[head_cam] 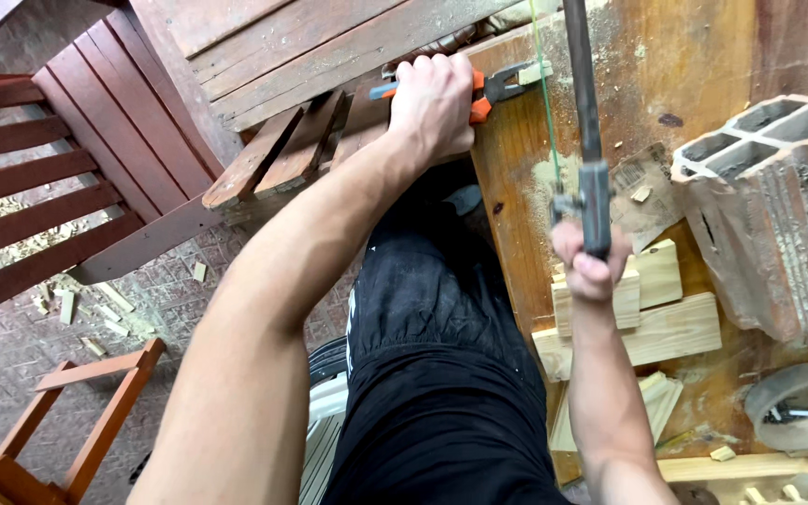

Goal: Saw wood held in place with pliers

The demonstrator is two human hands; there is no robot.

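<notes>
With the left hand clenched on orange-handled pliers and the right hand gripping a hacksaw, the blade could slip toward the pliers-holding fingers if the small wood piece beyond them shifts.

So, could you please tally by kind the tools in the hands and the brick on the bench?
Pliers, orange-handled, in the left hand: 1
Metal saw in the right hand: 1
Hollow clay brick: 1
Total: 3
</notes>
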